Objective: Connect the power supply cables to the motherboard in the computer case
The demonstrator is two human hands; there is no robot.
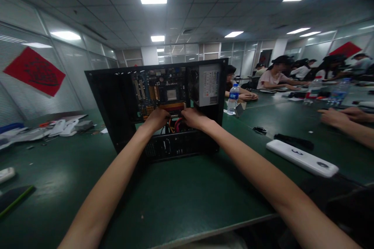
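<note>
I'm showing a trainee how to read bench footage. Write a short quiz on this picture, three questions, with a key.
1. True or false: the left hand and the right hand are both at the open side of the case.
2. Multiple choice: what colour is the cap on the bottle nearest the case? A) red B) blue C) green
3. Fill in: as pictured, the motherboard lies to the ____ of the power supply.

Key: 1 true; 2 B; 3 left.
</note>
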